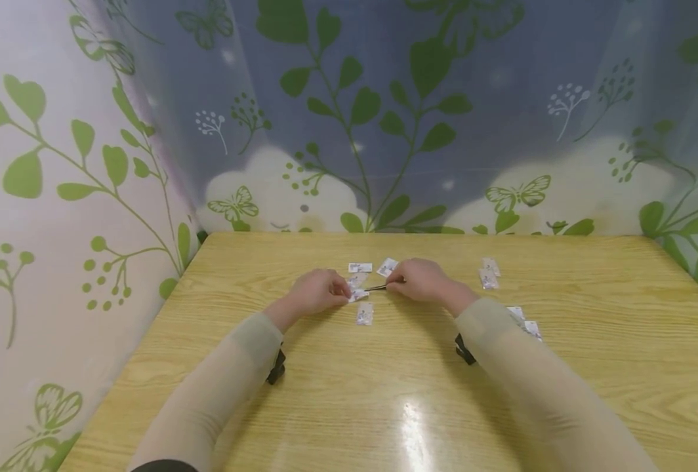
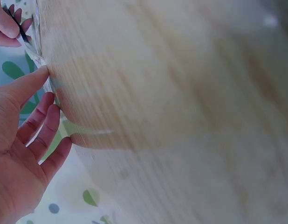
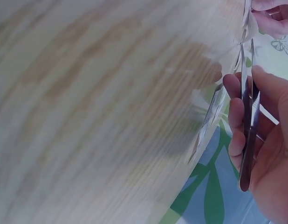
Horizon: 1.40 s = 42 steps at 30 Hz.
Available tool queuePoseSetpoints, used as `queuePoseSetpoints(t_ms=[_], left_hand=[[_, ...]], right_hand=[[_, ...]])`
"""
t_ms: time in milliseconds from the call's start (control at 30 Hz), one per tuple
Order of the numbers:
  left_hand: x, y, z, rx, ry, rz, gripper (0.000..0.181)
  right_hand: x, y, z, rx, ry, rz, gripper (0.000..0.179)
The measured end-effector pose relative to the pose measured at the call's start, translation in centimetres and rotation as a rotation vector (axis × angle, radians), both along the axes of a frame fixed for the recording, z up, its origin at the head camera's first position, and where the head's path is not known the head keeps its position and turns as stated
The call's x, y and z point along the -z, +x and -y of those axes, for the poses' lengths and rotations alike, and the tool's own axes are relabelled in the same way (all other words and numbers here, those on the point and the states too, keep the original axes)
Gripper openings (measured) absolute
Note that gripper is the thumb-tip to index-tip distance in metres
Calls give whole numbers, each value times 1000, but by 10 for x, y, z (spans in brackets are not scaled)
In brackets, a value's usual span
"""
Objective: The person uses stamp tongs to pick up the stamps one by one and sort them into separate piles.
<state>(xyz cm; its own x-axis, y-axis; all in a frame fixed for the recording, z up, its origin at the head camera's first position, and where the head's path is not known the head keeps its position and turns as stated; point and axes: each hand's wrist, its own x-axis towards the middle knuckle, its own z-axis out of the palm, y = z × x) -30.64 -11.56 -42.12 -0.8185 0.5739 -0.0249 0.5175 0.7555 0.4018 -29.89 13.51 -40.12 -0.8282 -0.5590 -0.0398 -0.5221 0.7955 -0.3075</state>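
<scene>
In the head view my left hand (image 1: 321, 292) holds the edge of a small clear printed packet (image 1: 359, 296) between thumb and forefinger, low over the table. The other fingers spread loosely toward the wood in the left wrist view. My right hand (image 1: 421, 280) grips metal tweezers (image 3: 247, 126) between thumb and fingers. Their slim tips stand slightly apart in the right wrist view and point at the packet. Another packet (image 1: 365, 313) lies just in front, and one (image 1: 360, 267) lies behind. Beside the right fingers is a further packet (image 1: 387, 267).
Two overlapping packets (image 1: 489, 273) lie at the back right of the wooden table (image 1: 349, 406). More packets (image 1: 532, 329) are partly hidden by the right sleeve. A leaf-patterned curtain (image 1: 361, 118) hangs along the table's far edge.
</scene>
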Motion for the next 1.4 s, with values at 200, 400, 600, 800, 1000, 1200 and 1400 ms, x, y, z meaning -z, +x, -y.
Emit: queuePoseSetpoints(t_ms=[200, 400, 600, 800, 1000, 1200, 1400], left_hand=[[-5, 1, 0, 6, 12, -6, 4], [-8, 0, 0, 0, 5, -9, 4], [-8, -1, 0, 6, 1, -7, 4], [-6, 0, -1, 13, 4, -14, 3], [-5, 0, -2, 18, 6, -18, 3], [-2, -1, 1, 3, 46, 9, 4], [-6, 3, 10, -40, 181, 54, 9]], right_hand=[[-4, 3, -3, -33, -34, -2, 17], [-4, 4, -3, -23, -49, 35, 20], [-3, 5, -1, -37, -41, 18, 19], [-3, 6, 1, -20, -33, 19, 19], [-1, 8, 3, 4, -30, -3, 17], [2, 10, 3, 20, -48, -21, 17], [-3, 17, -5, 60, -92, -39, 18]])
